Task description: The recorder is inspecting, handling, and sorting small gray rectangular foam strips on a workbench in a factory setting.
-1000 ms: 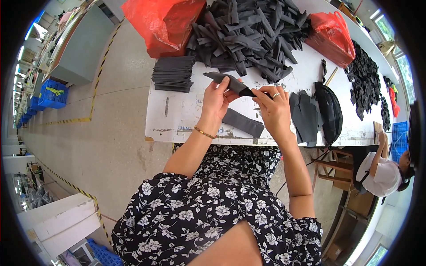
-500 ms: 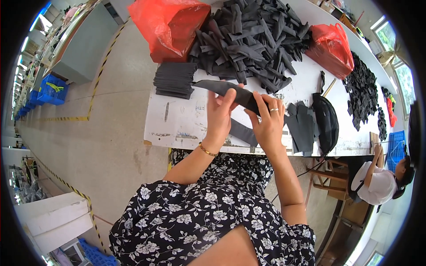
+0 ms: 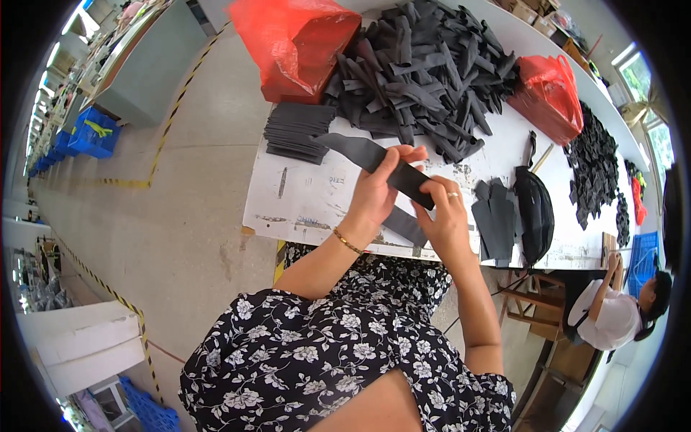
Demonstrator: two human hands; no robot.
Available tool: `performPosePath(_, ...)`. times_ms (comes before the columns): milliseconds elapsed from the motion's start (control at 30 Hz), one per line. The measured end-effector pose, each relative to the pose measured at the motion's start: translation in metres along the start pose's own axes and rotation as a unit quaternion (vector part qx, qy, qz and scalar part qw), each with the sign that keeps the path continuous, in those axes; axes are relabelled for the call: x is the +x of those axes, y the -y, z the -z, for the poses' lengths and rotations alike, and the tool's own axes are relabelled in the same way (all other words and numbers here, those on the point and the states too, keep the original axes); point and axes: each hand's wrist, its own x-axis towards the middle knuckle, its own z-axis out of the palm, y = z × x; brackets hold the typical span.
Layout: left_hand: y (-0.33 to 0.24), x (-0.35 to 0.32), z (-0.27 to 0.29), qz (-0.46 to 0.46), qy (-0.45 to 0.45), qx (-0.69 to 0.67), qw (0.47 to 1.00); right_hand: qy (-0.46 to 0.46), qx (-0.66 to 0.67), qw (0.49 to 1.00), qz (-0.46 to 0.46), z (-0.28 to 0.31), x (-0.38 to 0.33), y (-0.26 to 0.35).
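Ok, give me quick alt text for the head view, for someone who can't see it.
Seen from above, a person's left hand and right hand hold a long dark strip over a white table. Behind lie a big pile of dark strips, a neat stack and two red bags.

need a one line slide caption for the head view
Both hands, left hand and right hand, hold a long dark grey fabric strip above a white worktable piled with similar strips.

Bright, even daylight enters from windows at upper right; sharp centre, fisheye bending and dark rim.
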Motion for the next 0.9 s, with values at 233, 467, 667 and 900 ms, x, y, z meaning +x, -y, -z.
performPosePath(233, 0.017, -0.003, -0.01, 0.032, 0.024, -0.011, 0.999, 0.031, 0.053, 0.998, 0.005, -0.008, 0.008, -0.006)
performPosePath(467, 0.004, 0.004, -0.009, 0.015, -0.038, -0.076, 0.996, 0.048, 0.039, 0.998, 0.026, 0.001, 0.002, -0.023)
performPosePath(667, 0.002, 0.009, -0.029, -0.071, -0.019, -0.055, 0.996, 0.001, 0.027, 0.996, 0.087, 0.017, 0.012, -0.023)
performPosePath(900, 0.011, 0.0, -0.032, -0.046, -0.024, -0.061, 0.997, -0.009, 0.054, 0.994, 0.097, 0.005, 0.017, -0.019)
